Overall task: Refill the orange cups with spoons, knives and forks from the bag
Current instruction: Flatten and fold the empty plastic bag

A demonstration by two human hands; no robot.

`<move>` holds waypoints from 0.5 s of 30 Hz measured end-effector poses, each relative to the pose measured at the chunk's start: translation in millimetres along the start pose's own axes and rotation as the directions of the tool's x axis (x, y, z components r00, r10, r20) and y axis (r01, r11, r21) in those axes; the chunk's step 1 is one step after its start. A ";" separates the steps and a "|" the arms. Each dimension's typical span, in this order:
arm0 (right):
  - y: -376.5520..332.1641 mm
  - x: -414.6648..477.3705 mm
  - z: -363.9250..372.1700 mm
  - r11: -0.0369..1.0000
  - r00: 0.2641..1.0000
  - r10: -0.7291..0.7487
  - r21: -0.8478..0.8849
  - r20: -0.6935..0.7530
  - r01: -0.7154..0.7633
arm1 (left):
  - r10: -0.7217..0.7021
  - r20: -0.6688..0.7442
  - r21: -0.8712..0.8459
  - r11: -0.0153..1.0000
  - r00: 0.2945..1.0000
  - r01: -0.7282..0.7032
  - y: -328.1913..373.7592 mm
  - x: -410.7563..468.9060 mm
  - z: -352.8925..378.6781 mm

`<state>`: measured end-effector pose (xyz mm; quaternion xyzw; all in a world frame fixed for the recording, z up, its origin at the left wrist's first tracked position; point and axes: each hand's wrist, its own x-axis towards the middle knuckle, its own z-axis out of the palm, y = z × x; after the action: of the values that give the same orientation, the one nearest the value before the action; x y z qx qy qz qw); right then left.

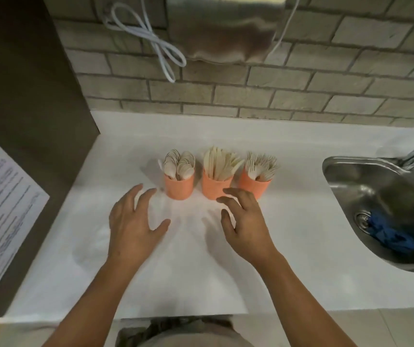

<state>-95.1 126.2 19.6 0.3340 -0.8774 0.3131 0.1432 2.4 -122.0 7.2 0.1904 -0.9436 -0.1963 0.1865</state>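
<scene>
Two empty hands hover just before three filled orange cups.
The left hand (133, 219), fingers (135, 196) spread, is just beside the spoon cup (178, 187). The right hand (244, 219), fingers loosely spread, overlaps the knife cup (214, 187) base; contact is unclear. The fork cup (254, 186) stands rightmost, tilted. All sit on the white tabletop (288, 221); a sink (376, 186) holding a blue cloth (391, 234) is cut off at right.

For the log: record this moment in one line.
left hand: open | right hand: open, by knife cup | spoon cup, fork cup: filled
</scene>
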 end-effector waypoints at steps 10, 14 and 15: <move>13.0 -94.6 3.0 0.957 0.763 0.278 -0.098 0.584 -0.273 | -0.486 0.258 0.324 0.858 0.835 0.399 -28.0 -83.0 6.6; 6.0 -116.7 -5.4 0.936 0.771 0.277 0.022 0.573 -0.352 | -0.348 0.349 0.218 0.933 0.870 0.286 9.0 -110.9 13.4; 1.8 -120.6 -7.9 0.913 0.768 0.294 0.070 0.569 -0.401 | -0.280 0.381 0.167 0.958 0.881 0.232 21.2 -118.5 17.5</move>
<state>-7.2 192.2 -30.7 0.2522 -0.8944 0.3067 -0.2060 90.5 -47.5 -31.2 0.2799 -0.9380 -0.1986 -0.0497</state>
